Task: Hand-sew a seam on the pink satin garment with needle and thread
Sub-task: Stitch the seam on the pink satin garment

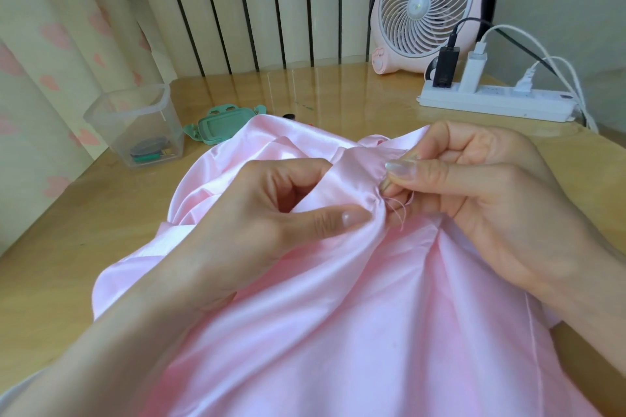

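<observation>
From the head: pinching a puckered fold of the pink satin garment (338, 298), heaped over the near edge of the table (338, 91), with the left hand (257, 213). Gripping the seam just beside it with the right hand (481, 189), above loose thread (399, 210) tails. Cannot make out the needle. Apparently mid-stitch. Next calls for drawing thread through gently, keeping that fold taut.

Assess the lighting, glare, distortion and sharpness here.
Head view, light: soft and even, faint shadows. Head view, glare: streaks on the glossy table, sheen on the pink satin garment. Head view, distortion: wide-angle bowing of the slatted panel. Head view, sharpness: the needle in the right hand is only a small glint.
</observation>
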### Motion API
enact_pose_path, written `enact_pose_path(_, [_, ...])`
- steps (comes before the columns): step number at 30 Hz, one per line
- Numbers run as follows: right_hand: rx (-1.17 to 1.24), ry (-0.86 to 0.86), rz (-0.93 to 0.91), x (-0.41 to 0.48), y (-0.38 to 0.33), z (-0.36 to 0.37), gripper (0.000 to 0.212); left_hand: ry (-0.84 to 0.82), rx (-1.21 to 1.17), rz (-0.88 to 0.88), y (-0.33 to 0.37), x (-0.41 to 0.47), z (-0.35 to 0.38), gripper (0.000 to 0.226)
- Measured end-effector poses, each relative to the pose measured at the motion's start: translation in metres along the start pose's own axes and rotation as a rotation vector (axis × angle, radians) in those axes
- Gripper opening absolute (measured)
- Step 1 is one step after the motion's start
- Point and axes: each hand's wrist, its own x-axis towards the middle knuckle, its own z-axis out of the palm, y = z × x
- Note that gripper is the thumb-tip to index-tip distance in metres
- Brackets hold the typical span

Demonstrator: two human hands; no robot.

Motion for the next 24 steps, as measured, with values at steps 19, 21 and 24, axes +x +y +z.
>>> enact_pose_path(19, [0.023, -0.076, -0.007, 0.0025, 0.0035, -0.0069, 0.019, -0.033, 0.146, -0.023, 0.0001, 0.0026, -0.0050, 0.029])
enact_pose_path(21, [0.021, -0.090, -0.014, 0.0024, 0.0033, -0.0073, 0.022, -0.031, 0.145, -0.028, -0.0001, 0.0030, -0.0056, 0.029])
enact_pose_path(24, [0.011, -0.096, -0.017, 0.0024, 0.0031, -0.0067, 0.024, -0.026, 0.109, -0.043, -0.0015, 0.0027, -0.0061, 0.026])
